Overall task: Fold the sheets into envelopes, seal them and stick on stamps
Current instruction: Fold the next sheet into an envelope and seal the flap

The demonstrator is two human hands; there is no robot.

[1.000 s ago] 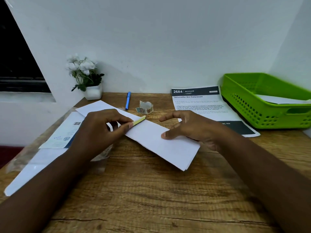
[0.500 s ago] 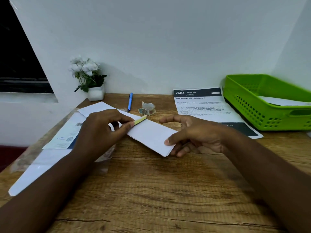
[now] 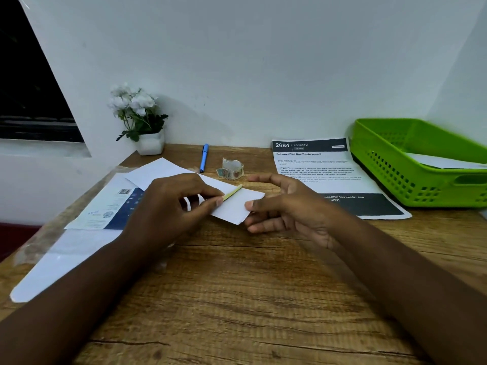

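Wooden desk (image 3: 250,299), coarse brown grain, matte. White sheet (image 3: 232,206), smooth and folded into a narrow strip, lies diagonally at centre desk, running from far left toward near right. Left hand (image 3: 168,209) rests on the sheet, thumb and forefinger pinched on a thin yellow-green strip (image 3: 232,192) lying along the fold. Right hand (image 3: 284,209) grips the sheet's near-right end, thumb on top, fingers curled under the corner; the end appears lifted slightly off the wood. Hands are apart, one at each part of the sheet. Left of the sheet: a clear plastic sleeve (image 3: 68,248), glossy, over printed blue-and-white paper. Far side: small roll of stamps (image 3: 231,169), a loose coil; blue pen (image 3: 204,158), slim cylinder; white flowers in a white square pot (image 3: 150,143). Right: printed page (image 3: 316,167) with dark header bands, flat; green plastic basket (image 3: 411,175), perforated walls, holding white paper.
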